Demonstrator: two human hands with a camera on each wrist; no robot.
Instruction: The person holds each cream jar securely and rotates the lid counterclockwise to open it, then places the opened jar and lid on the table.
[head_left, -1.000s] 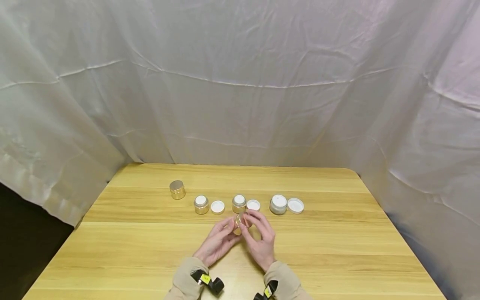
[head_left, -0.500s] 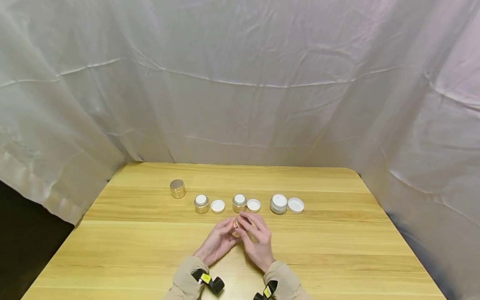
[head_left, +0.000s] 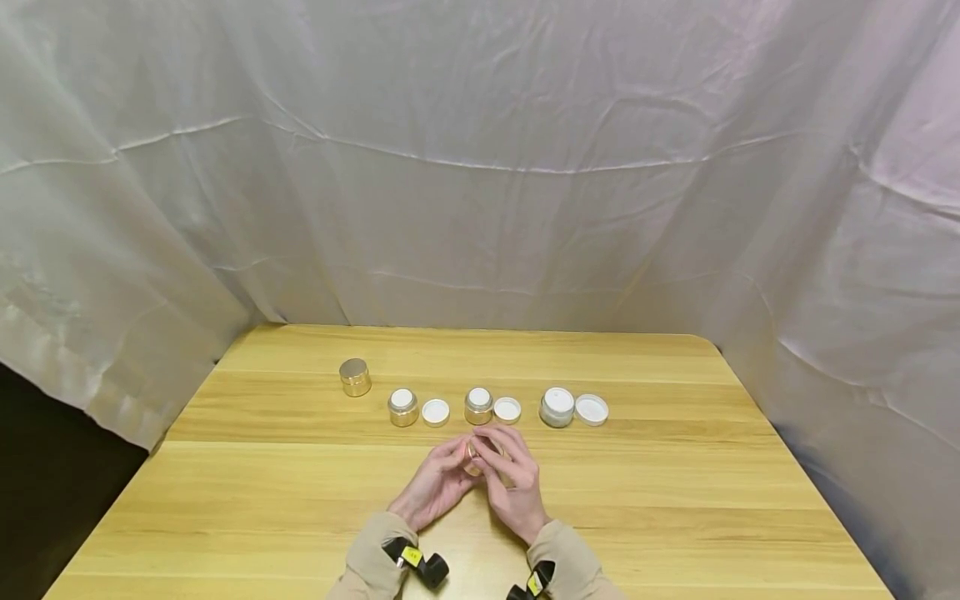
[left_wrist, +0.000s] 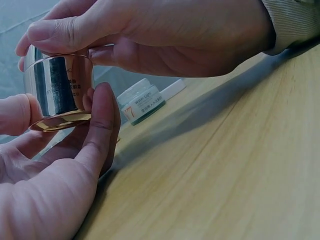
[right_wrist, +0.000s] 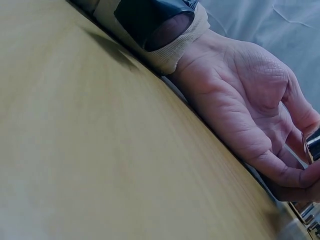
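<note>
**Held gold jar [left_wrist: 59, 87], lower centre of the head view, with jars behind**

Left hand [head_left: 433, 487]: pinches the held gold jar low down between thumb and fingers, raised off the surface [head_left: 660, 500], apparently to steady it.

Right hand [head_left: 517, 483]: pinches the upper part from the opposite side, a hold that would suit twisting.

Row, centre of frame: left open jar [head_left: 403, 413], middle open jar [head_left: 478, 412], pale jar [head_left: 557, 412]. White lids [head_left: 435, 413] lie one just right of each, probably to keep pairs matched.

Beyond, left: one capped jar [head_left: 355, 379], standing apart, perhaps as unopened.

Backdrop: grey curtain [head_left: 480, 233].
</note>
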